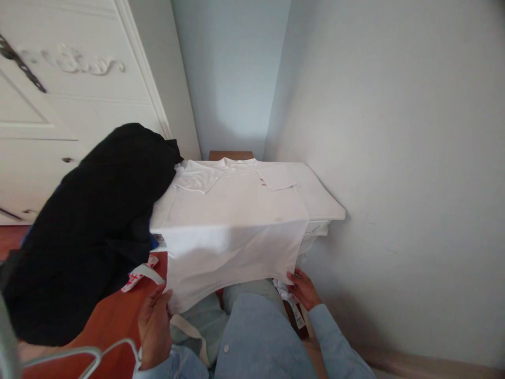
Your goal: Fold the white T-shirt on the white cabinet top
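A white T-shirt [236, 205] lies spread out flat, front side up, on a white tabletop [319, 202]. Its neck and short sleeves are at the far side, and a small dark print shows on the chest. The lower part hangs over the near edge towards me. My left hand [154, 323] pinches the left corner of the hem. At the right corner of the hem, my right hand [303, 288] has the fabric between thumb and fingers. The hem sags a little between the two hands, above my lap.
A big heap of black cloth [98, 221] rises on the left, against the table's end. Behind it stands a white cabinet [79, 105]. A grey wall [414, 158] closes off the right side. A red-and-white strip [142, 275] lies low on the left, and white tubing [94, 355] sits at lower left.
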The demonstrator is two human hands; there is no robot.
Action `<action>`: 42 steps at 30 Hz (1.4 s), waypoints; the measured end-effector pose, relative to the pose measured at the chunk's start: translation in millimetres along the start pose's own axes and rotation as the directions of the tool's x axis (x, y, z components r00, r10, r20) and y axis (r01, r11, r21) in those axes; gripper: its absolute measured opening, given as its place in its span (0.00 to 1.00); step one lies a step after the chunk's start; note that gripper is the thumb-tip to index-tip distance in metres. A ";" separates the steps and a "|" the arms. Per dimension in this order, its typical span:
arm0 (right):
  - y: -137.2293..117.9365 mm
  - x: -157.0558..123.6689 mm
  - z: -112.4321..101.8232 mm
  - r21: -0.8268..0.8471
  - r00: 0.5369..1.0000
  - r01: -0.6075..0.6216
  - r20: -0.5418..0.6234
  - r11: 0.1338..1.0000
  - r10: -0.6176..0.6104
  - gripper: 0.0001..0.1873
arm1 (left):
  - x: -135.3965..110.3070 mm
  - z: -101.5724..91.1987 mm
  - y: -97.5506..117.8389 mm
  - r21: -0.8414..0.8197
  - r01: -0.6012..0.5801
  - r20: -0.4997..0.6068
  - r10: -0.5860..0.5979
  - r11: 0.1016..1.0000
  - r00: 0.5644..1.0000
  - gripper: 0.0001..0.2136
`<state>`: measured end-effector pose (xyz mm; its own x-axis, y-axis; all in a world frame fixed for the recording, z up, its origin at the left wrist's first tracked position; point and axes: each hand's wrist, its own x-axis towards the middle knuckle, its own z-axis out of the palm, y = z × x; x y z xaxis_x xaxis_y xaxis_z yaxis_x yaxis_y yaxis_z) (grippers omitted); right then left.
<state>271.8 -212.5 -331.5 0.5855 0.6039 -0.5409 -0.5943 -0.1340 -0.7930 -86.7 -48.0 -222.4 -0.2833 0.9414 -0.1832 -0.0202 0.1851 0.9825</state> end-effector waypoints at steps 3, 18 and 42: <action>-14.7 -10.9 -0.1 -0.199 1.000 0.019 0.004 0.980 -0.019 0.24 | 3.0 -7.7 2.6 0.136 0.039 0.021 -0.042 0.990 0.999 0.20; -158.9 -93.0 12.1 -0.475 0.893 0.438 0.131 0.763 -0.431 0.28 | -35.0 -3.1 42.0 0.072 -0.128 -0.044 0.131 0.989 0.990 0.24; -346.6 -63.8 86.0 -0.368 0.477 0.853 0.264 0.370 -0.838 0.24 | 15.7 119.6 232.0 -0.558 -0.596 -0.221 0.589 0.576 0.777 0.08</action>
<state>392.9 -137.0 2.0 0.6320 0.6079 0.4807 0.4827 0.1766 -0.8578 18.9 43.5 -1.4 -0.4442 0.7780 0.4442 -0.3781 -0.6123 0.6944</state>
